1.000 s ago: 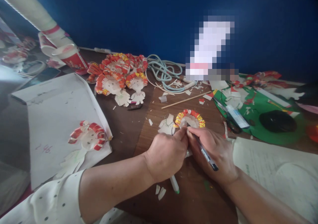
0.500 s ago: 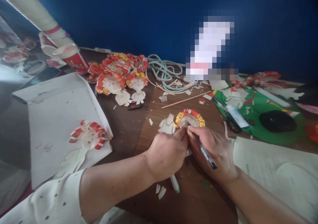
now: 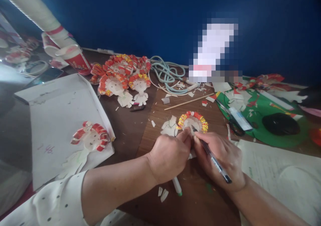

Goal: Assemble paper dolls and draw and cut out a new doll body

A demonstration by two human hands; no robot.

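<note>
In the head view my right hand (image 3: 222, 155) grips a black-capped pen (image 3: 216, 162) whose tip is on the pale round face of a paper doll head (image 3: 193, 115). Red and yellow curled paper strips ring that head. My left hand (image 3: 170, 157) is closed at the head's lower edge, its thumb and index finger holding it on the table; the lower part is hidden by my hands. Just left of the head lies a white paper body cut-out (image 3: 170, 126). A white marker with a green end (image 3: 177, 186) sticks out below my left hand.
Several finished-looking paper dolls (image 3: 114, 84) are piled at the back left; another doll (image 3: 94, 139) lies on a white box (image 3: 62, 109). A pale blue cable (image 3: 165, 70), wooden stick (image 3: 189, 101), scissors (image 3: 234, 124) and black mouse (image 3: 281, 123) lie around. Papers (image 3: 281, 176) are at right.
My right hand has shifted slightly right and down, and the pen has swung so that its tip shows on the face. My left hand stays nearly in place.
</note>
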